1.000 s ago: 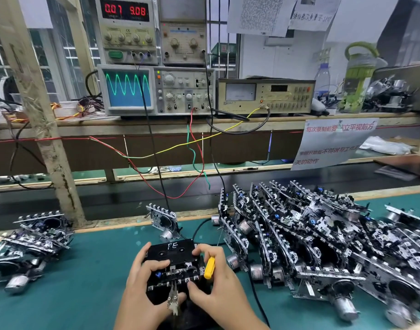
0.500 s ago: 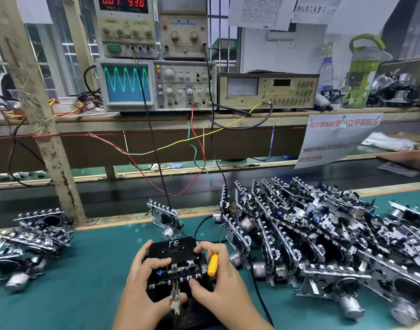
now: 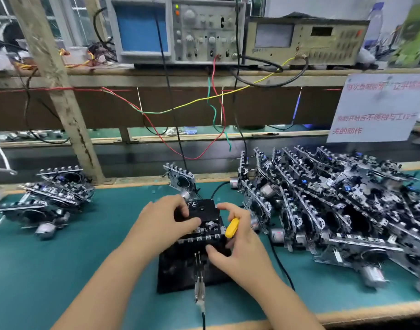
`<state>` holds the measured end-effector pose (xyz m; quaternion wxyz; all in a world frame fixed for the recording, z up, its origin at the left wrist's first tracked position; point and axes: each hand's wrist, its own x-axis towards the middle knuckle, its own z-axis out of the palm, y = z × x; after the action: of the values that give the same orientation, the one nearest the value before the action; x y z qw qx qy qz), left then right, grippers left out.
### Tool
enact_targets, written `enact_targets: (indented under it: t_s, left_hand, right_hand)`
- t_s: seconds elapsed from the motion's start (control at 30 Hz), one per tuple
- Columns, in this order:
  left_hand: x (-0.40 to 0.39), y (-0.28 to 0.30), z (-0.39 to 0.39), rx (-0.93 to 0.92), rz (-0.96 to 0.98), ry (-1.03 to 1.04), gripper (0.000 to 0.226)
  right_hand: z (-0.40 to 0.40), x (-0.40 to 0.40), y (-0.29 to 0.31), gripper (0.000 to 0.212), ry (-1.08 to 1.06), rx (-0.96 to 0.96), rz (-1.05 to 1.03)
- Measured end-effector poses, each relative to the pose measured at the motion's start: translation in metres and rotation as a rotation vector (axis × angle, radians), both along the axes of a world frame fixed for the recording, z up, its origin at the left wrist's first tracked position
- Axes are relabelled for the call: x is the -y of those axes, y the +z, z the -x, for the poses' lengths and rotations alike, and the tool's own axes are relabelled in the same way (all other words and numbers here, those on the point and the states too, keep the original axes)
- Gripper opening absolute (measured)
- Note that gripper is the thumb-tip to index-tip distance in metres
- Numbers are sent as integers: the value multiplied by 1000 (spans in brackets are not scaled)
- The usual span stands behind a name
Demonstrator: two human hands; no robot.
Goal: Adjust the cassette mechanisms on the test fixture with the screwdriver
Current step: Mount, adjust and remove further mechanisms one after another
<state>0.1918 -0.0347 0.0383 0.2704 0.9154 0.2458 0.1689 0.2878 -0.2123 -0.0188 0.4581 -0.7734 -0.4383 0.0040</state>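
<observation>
left hand [image 3: 165, 221]: lies over the upper left of the mechanism, fingers curled on its top edge, thumb pressing its face
right hand [image 3: 237, 236]: fingers wrapped round the screwdriver, thumb low on the fixture's front
screwdriver [image 3: 232, 227]: yellow handle shows right of the mechanism, tip hidden, can't tell if it sits in a screw
mechanism [image 3: 205, 226]: seated on the fixture, frame centre, near table edge
fixture [image 3: 180, 270]: black block on green mat, clip and cable at its front
big pile [image 3: 335, 203]: right of frame, many mechanisms, probably waiting
small pile [image 3: 49, 198]: left of frame, few units, maybe done, can't confirm
scope screen [image 3: 142, 28]: upper centre, blurred, no trace readable
progress: early I'd say, one unit in hand, most left
</observation>
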Motion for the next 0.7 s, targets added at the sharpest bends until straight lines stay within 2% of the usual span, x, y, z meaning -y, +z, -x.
enact_targets:
  t_s: [0.1,0.2,0.3,0.37,0.43,0.47,0.53,0.6,0.7]
  left_hand:
    - [-9,18,-15,-159,-69,6,42]
    - [-15,29,-13,-144,-242,-96,54]
    - [-21,27,0,92,-332,-117,52]
    - [-27,16,14,302,-211,16,46]
    - [-37,-2,31,375,-82,249,44]
    - [-42,-13,40,331,-47,366,45]
    - [-50,-38,57,130,-26,516,41]
    - [-51,-57,71,-79,-73,516,34]
    - [-48,-64,81,-154,-130,472,22]
  right_hand:
    - [2,1,2,70,-20,17,9]
    - [4,1,6,67,-25,39,20]
    - [5,2,10,68,-29,55,0]
    - [6,2,13,68,-14,78,-10]
    - [6,1,17,67,24,128,1]
    - [5,0,19,63,52,164,22]
    - [3,-3,22,52,110,215,107]
    - [2,-7,26,46,134,221,163]
    - [-1,-12,34,41,151,241,175]
